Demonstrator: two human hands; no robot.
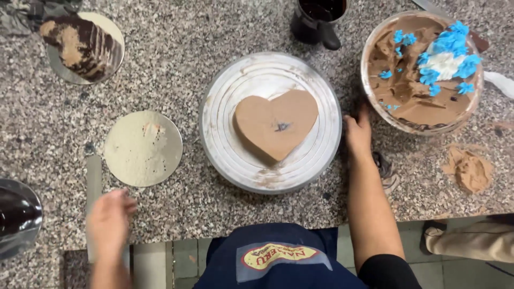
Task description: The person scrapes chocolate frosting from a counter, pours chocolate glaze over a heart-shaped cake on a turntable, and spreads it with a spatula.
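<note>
A heart-shaped cake (276, 123) covered in smooth brown cream sits on a round white turntable (225, 101) in the middle of the speckled granite counter (176, 48). My right hand (357, 134) rests against the turntable's right edge, fingers together, holding nothing that I can see. My left hand (110, 220) hovers at the counter's front edge, blurred, just over a long metal spatula (93, 182) lying there. A round silver cake board (143, 148) lies between that hand and the turntable.
A bowl of brown cream with blue and white cream (423, 69) stands at the right. A dark cup (317, 20) is at the back. A chocolate cake piece on a silver board (83, 45) is at the back left. A cream smear (470, 168) marks the right counter.
</note>
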